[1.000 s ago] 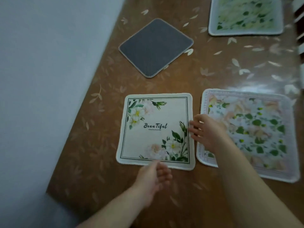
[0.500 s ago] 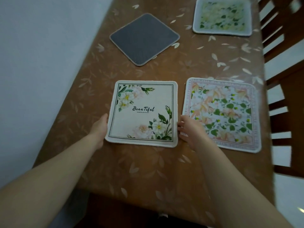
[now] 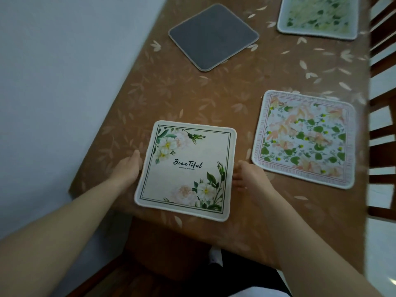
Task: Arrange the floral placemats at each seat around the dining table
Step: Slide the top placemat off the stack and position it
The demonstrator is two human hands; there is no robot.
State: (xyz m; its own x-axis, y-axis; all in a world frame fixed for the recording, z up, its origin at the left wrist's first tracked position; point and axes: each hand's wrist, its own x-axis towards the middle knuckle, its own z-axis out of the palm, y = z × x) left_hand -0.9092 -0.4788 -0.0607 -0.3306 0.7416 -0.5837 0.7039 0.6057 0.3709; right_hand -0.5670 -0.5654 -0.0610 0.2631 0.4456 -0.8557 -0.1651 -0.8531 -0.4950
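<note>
1. A brown leaf-print table is sitting against a pale wall, chair slats showing on the right.
2. Head view: the "Beautiful" mat is lying at the near edge, with the left hand and right hand touching its side edges; whether they're gripping or just pressing, I can't tell.
3. Looks like they're squaring it to this seat. Next is probably the grey mat, which is lying skewed.
</note>
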